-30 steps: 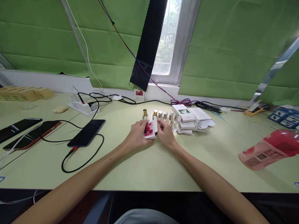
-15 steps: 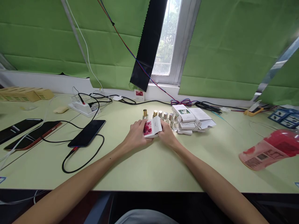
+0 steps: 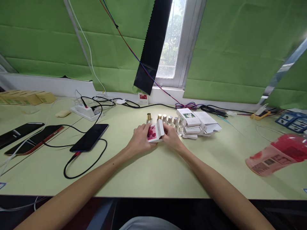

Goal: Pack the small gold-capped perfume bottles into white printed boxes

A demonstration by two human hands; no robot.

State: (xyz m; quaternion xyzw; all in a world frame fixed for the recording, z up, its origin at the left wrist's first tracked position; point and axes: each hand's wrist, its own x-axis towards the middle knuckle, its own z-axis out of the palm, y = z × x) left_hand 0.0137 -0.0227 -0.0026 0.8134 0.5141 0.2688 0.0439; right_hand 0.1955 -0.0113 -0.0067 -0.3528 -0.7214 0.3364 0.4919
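Observation:
My left hand [image 3: 141, 137] is wrapped round a small white carton [image 3: 152, 133] with a pink-red picture on its front. Its right end has a raised white flap [image 3: 160, 127]. My right hand [image 3: 171, 137] is closed at that end, its fingertips gripping the carton by the flap; part of the grip is hidden. Just behind the hands stand several small glass bottles [image 3: 176, 123] with shiny metallic caps. One gold-capped bottle [image 3: 149, 117] stands apart to their left, partly behind the carton.
White cartons [image 3: 189, 117] are stacked right of the bottles, beside a folded paper sheet [image 3: 207, 120]. A pink bottle [image 3: 271, 158] lies at the right. Phones [image 3: 90, 137], cables and a power strip [image 3: 85, 111] occupy the left. Another carton [image 3: 143, 98] leans at the wall.
The flap at the carton's right end now stands more upright, and the carton has turned slightly. Both hands stay in nearly the same place.

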